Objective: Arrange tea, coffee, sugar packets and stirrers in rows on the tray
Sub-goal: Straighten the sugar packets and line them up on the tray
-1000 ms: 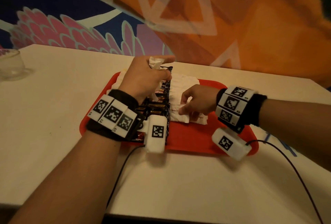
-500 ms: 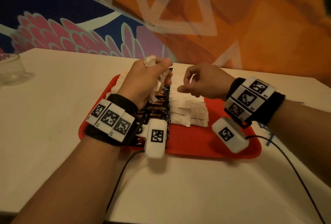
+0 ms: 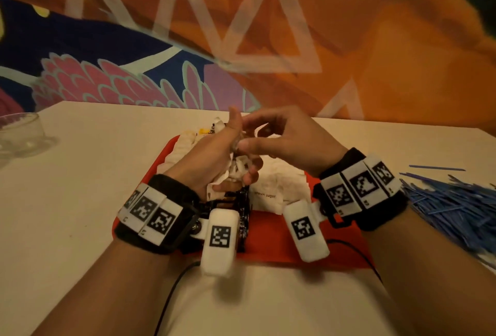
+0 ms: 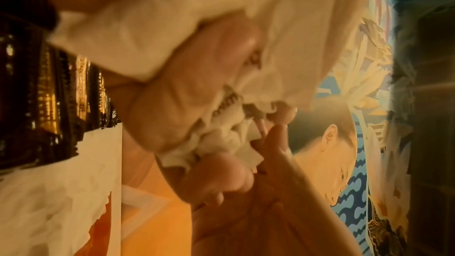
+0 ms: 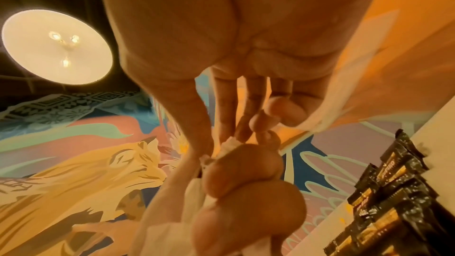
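Note:
My left hand (image 3: 240, 166) is raised over the red tray (image 3: 298, 245) and grips a crumpled bunch of white sugar packets (image 3: 237, 172), also close up in the left wrist view (image 4: 172, 26). My right hand (image 3: 245, 135) meets it from the right, thumb and fingertips pinching the top edge of one packet (image 5: 230, 143) in the bunch. On the tray lie a row of black coffee packets (image 3: 230, 201) and, to their right, a row of white sugar packets (image 3: 279, 182). More white packets (image 3: 182, 147) lie at the tray's far left.
A loose pile of blue stirrers (image 3: 451, 201) lies on the table right of the tray. A clear glass bowl (image 3: 21, 131) stands at the table's far left. A painted wall rises behind the table. A cable runs from each wrist over the table's near edge.
My right hand left the sugar row on the tray, rose and moved left to the bunch in my left hand. The left hand lifted slightly.

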`<state>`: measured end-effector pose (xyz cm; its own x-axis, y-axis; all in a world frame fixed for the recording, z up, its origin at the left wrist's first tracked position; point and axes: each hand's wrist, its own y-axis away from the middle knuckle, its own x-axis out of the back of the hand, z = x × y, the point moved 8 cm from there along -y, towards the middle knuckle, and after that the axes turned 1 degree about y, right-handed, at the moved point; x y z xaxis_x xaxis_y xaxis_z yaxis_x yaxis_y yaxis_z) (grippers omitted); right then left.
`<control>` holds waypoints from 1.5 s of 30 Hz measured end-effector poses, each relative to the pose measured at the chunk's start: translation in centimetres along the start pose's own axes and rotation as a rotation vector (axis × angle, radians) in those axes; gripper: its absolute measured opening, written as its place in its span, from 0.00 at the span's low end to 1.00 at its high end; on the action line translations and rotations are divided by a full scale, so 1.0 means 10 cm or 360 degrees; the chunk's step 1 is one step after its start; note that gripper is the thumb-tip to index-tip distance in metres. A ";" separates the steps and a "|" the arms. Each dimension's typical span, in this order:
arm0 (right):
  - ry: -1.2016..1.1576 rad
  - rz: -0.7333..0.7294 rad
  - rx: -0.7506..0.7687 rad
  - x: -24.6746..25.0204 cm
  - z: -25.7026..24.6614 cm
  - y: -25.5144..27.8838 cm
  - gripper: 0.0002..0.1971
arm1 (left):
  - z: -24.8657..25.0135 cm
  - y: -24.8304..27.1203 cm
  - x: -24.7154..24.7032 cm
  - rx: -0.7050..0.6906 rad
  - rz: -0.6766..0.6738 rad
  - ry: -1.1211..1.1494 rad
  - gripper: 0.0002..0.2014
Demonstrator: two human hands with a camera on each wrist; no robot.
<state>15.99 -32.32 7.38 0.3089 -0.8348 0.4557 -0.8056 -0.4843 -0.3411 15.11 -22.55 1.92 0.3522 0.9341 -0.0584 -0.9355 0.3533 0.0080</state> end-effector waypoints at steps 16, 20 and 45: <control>0.0002 0.0521 -0.0134 0.12 0.22 -0.02 0.02 | 0.05 -0.06 0.03 -0.0222 0.0055 0.0255 0.43; -0.0325 0.0560 -0.0230 0.23 0.29 -0.01 0.03 | 0.13 -0.06 0.13 -0.0409 0.0334 0.0017 0.19; -0.0414 0.0347 -0.0138 0.19 0.32 -0.03 0.09 | 0.27 -0.01 0.30 -0.0820 0.0665 -0.0157 0.11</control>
<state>18.42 -34.58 5.68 0.2345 -0.9603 0.1513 -0.9034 -0.2727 -0.3308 16.34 -19.66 4.47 -0.0646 0.9960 -0.0619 -0.8790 -0.0861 -0.4690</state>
